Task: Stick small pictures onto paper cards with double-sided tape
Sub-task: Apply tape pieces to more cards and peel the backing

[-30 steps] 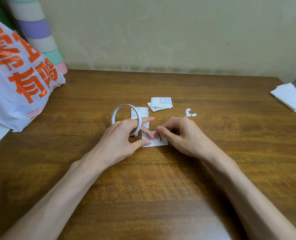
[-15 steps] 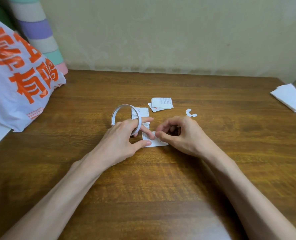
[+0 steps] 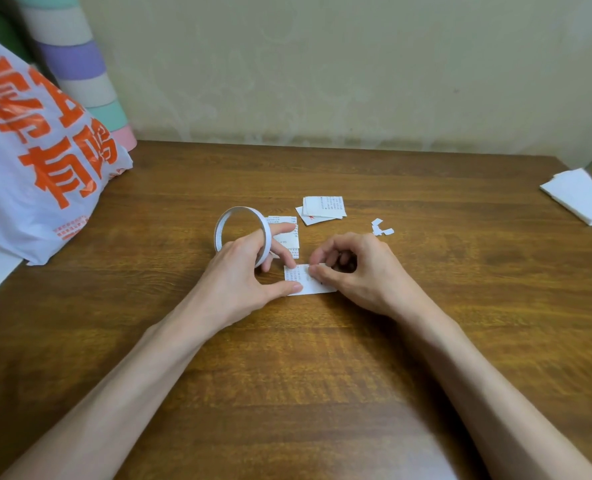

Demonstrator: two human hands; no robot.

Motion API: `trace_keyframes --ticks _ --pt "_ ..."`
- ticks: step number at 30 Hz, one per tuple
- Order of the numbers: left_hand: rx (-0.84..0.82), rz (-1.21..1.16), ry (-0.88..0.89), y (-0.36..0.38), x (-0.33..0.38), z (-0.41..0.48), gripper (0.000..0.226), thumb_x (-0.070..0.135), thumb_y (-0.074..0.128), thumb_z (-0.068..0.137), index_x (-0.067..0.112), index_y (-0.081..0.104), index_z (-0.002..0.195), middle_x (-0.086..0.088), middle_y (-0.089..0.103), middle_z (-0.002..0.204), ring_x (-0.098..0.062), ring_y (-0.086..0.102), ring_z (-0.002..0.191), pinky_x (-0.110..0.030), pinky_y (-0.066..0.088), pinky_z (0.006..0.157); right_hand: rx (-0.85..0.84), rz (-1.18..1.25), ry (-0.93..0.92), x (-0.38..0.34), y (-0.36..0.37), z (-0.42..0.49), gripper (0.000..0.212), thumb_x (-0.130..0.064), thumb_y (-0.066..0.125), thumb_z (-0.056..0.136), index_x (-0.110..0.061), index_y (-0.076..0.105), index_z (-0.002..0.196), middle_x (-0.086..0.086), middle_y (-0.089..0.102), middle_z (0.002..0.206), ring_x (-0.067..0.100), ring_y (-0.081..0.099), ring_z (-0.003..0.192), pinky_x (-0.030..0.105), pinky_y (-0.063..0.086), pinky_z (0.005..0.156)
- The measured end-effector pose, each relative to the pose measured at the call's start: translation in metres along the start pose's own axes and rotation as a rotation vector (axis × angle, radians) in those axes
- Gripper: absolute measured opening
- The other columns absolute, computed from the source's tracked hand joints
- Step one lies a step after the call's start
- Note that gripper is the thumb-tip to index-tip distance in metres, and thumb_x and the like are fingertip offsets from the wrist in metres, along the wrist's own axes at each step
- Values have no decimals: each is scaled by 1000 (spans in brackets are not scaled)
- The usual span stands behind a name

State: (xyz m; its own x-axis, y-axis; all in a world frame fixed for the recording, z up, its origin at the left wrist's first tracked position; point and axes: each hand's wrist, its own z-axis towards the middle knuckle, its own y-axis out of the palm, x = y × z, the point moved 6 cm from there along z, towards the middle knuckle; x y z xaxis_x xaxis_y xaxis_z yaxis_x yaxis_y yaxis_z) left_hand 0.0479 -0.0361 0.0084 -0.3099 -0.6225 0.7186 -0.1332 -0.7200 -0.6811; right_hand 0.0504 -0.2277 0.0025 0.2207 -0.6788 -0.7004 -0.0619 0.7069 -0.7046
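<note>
Mid-frame, left hand (image 3: 232, 275), thin white tape ring (image 3: 240, 209) around its forefinger, presses rectangular paper card (image 3: 317, 288) flat; right hand (image 3: 360, 271) pinches it.

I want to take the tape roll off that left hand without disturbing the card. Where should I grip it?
Pinch the tape roll across its thin band at its free top arc, coming from above: it stands on edge, and fingers of the left hand pass through its lower right side, near the paper card.
</note>
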Motion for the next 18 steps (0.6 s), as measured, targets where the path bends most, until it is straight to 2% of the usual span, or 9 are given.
trace_keyframes --ticks 2,5,8,10,12,15,18 --pt "-1 39 -7 0 -1 1 70 37 92 75 34 61 138 35 61 91 -5 57 84 -36 54 94 -7 65 23 1 -1 0 6 -31 78 92 -28 76 88 -10 69 76 2 54 66 20 47 68" --pt "2 55 -13 1 -2 1 71 41 91 75 37 59 139 31 65 96 -3 58 87 -36 54 95 67 124 70 3 -7 2 16 -41 67 100 -28 75 96 -8 71 82 2 57 71 20 48 70" --pt "-10 51 -19 0 -1 2 71 40 91 76 35 60 140 31 65 97 -3 58 88 -37 53 97 102 103 70 0 -3 1 18 -44 76 92 -28 73 99 -7 70 81 2 52 65 18 47 66" --pt "-9 42 -16 0 -2 2 75 40 91 75 35 58 142 27 68 93 -3 57 85 -38 53 95 95 4 51 -2 3 0 27 -48 83 84 -30 72 102 -10 64 82 4 51 68 25 49 70" --pt "-9 50 -18 0 -1 1 74 39 91 76 35 59 142 32 65 95 -1 57 84 -39 53 95 90 -52 55 -3 5 0 31 -49 85 81 -33 72 104 -13 58 81 5 50 72 29 47 72" --pt "-23 67 -22 0 -1 2 72 40 90 77 34 59 141 39 62 99 0 57 89 -37 52 97 70 81 87 -1 0 2 31 -49 83 83 -31 74 107 -14 60 75 3 50 63 22 43 67" --pt "-27 60 -26 0 -1 2 72 41 90 76 32 60 141 35 65 98 0 57 90 -37 52 97 58 148 64 -1 -2 3 28 -47 82 85 -31 74 107 -12 67 82 2 52 67 22 46 69"
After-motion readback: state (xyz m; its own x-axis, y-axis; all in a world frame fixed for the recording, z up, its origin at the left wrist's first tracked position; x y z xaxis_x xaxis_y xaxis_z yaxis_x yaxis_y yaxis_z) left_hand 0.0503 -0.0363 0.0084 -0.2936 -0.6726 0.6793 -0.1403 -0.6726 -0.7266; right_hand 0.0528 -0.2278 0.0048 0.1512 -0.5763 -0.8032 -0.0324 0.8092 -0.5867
